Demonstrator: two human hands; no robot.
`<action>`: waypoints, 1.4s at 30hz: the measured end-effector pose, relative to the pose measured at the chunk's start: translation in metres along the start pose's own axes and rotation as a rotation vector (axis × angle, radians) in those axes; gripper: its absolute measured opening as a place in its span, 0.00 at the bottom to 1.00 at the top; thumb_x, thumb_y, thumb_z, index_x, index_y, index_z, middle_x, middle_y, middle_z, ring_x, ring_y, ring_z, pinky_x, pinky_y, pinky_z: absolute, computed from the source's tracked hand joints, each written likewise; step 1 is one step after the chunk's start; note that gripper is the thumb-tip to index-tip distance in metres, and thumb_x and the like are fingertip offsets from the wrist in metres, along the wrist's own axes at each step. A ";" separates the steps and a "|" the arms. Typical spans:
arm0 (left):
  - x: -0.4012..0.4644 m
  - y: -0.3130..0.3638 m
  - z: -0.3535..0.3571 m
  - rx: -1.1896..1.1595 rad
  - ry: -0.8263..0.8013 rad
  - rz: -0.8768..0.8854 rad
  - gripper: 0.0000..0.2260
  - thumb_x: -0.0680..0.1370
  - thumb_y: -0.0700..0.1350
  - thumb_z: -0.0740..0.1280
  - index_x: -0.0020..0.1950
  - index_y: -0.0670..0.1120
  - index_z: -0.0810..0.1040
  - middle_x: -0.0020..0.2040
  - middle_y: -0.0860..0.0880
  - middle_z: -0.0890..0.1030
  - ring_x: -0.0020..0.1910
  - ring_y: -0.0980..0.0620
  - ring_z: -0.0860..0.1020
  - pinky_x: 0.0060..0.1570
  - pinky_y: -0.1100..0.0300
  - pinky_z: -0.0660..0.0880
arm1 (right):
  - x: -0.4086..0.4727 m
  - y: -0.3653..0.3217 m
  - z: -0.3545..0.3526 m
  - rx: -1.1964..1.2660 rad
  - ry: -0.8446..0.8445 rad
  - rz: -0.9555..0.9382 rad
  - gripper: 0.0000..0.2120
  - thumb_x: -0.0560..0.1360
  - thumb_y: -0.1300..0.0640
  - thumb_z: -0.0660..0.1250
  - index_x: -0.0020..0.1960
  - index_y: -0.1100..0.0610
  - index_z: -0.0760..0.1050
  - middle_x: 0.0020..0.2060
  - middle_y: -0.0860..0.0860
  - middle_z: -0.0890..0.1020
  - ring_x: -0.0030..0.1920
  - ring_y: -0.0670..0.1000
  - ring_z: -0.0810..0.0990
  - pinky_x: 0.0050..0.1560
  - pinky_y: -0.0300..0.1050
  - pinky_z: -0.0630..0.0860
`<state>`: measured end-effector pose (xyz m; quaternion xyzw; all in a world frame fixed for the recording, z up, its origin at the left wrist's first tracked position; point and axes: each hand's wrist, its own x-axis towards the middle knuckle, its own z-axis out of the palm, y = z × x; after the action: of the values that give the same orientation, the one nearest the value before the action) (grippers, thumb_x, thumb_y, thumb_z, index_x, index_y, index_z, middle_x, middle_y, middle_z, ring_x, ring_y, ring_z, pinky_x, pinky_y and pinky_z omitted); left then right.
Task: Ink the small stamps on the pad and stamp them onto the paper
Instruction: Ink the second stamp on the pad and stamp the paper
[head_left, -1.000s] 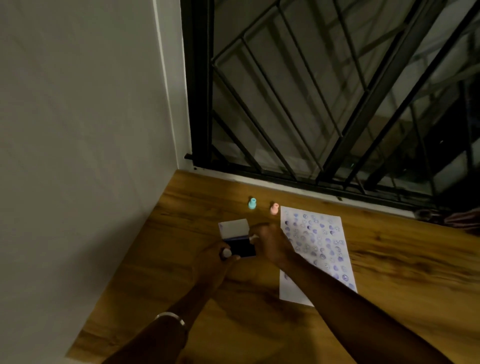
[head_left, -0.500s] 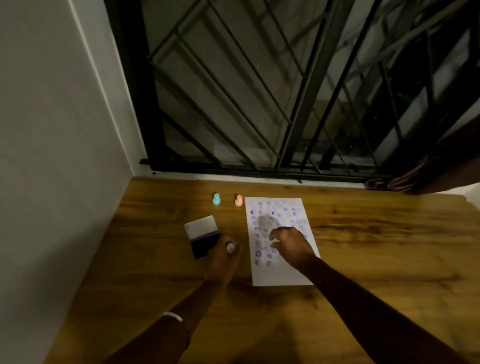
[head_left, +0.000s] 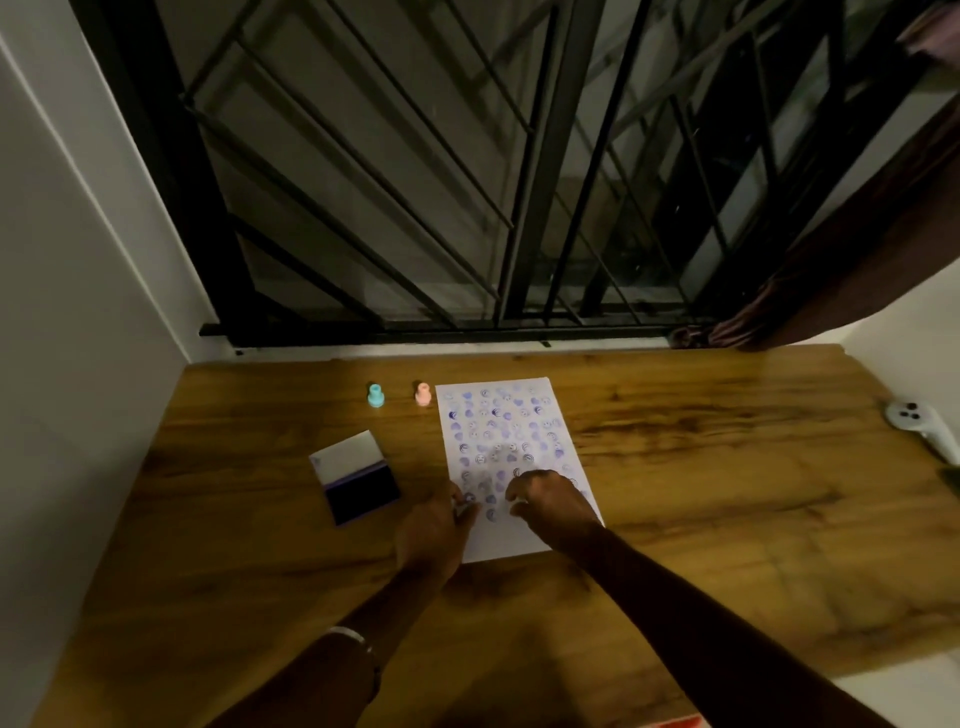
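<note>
A white paper (head_left: 519, 540) covered in several blue stamp marks lies on the wooden table (head_left: 701, 493). To its left the ink pad (head_left: 366, 498) lies open with its white lid (head_left: 347, 454) flipped back. My left hand (head_left: 431, 530) sits at the paper's left edge, pinching a small white stamp (head_left: 464, 506). My right hand (head_left: 553, 504) rests on the lower part of the paper with its fingers bunched downward around a small stamp that is mostly hidden. A teal stamp (head_left: 375, 396) and a pink stamp (head_left: 423, 394) stand upright beyond the pad.
A white wall (head_left: 78, 312) borders the table on the left, and a black window grille (head_left: 467, 208) stands behind it. A white handheld controller (head_left: 922, 428) lies near the table's right edge. A dark curtain (head_left: 841, 280) hangs at the back right.
My right hand moved from the ink pad onto the paper. My left hand moved with its white stamp from beside the pad to the paper's left edge. The view swung right.
</note>
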<state>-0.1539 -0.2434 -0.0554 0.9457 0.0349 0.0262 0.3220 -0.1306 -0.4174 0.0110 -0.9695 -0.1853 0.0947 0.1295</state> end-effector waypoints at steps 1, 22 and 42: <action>0.000 0.000 0.001 0.009 0.005 -0.002 0.17 0.76 0.64 0.58 0.53 0.52 0.74 0.44 0.53 0.81 0.41 0.55 0.80 0.36 0.64 0.73 | 0.000 0.000 0.001 -0.003 -0.001 -0.002 0.12 0.76 0.58 0.69 0.58 0.59 0.78 0.57 0.57 0.82 0.58 0.55 0.80 0.61 0.48 0.76; -0.005 -0.001 0.008 0.053 0.084 0.010 0.13 0.78 0.63 0.54 0.51 0.56 0.69 0.39 0.56 0.79 0.30 0.61 0.73 0.24 0.68 0.66 | 0.019 0.003 0.010 -0.025 -0.035 -0.043 0.08 0.76 0.56 0.70 0.52 0.58 0.81 0.49 0.54 0.86 0.49 0.51 0.84 0.58 0.47 0.80; 0.004 0.006 -0.002 0.096 -0.084 -0.013 0.17 0.82 0.55 0.52 0.59 0.46 0.72 0.49 0.47 0.81 0.46 0.49 0.81 0.39 0.59 0.74 | 0.016 -0.011 -0.025 0.047 0.022 0.071 0.11 0.75 0.57 0.70 0.56 0.56 0.79 0.53 0.53 0.84 0.50 0.51 0.83 0.55 0.46 0.80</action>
<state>-0.1496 -0.2467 -0.0496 0.9601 0.0286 -0.0175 0.2777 -0.1138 -0.4070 0.0354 -0.9731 -0.1473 0.0929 0.1508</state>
